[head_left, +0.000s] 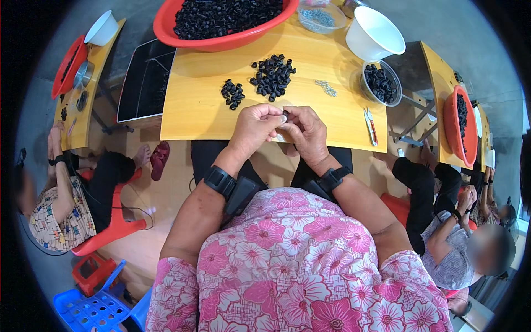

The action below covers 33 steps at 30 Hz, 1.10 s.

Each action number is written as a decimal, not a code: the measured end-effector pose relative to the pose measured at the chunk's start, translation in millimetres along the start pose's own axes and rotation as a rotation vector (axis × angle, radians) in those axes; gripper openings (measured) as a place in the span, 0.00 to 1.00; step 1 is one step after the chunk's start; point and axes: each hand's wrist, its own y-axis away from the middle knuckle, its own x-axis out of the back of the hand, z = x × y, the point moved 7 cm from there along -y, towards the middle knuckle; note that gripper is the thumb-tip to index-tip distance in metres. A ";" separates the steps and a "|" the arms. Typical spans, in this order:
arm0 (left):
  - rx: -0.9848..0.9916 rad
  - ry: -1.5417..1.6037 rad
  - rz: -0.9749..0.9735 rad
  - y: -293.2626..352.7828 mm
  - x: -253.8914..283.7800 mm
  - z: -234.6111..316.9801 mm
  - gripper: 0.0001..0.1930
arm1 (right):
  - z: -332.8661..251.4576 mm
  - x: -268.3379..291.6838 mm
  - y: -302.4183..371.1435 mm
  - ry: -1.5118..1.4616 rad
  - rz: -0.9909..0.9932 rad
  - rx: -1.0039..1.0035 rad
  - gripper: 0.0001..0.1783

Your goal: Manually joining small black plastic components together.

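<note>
The person's left hand (255, 127) and right hand (310, 135) meet at the near edge of the yellow counter (204, 122), and their fingers (302, 115) pinch one small black piece (286, 114) between them. Beyond the hands lie a smaller black heap (233, 94) and a larger black heap (274, 76). To the right there are silvery metal pieces (326, 88), red-handled snips (371, 127) and a clear tub (397, 91) of black pieces. A red basin (165, 29), also filled with black pieces, stands at the far side.

Slants left forearm (200, 217) and right forearm (366, 211) inward from near left and near right. Holds left hand (255, 126) and right hand (308, 130) close together, pinching with gathered fingertips (280, 118) and curling remaining fingers toward the palms.
</note>
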 end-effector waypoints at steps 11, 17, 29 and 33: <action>-0.137 0.029 -0.181 5.5 -11.0 6.0 0.24 | -5.6 0.5 -0.5 0.051 -0.045 0.075 0.19; -0.167 -0.052 -0.149 8.5 -9.8 10.4 0.24 | -4.4 1.4 0.8 0.067 -0.091 0.072 0.18; -0.160 0.015 -0.126 1.4 -12.8 5.3 0.23 | -4.8 5.3 -2.7 0.072 -0.043 0.107 0.14; -0.157 -0.047 -0.084 0.0 -14.5 2.3 0.24 | -4.5 8.3 -2.8 0.071 0.038 0.131 0.13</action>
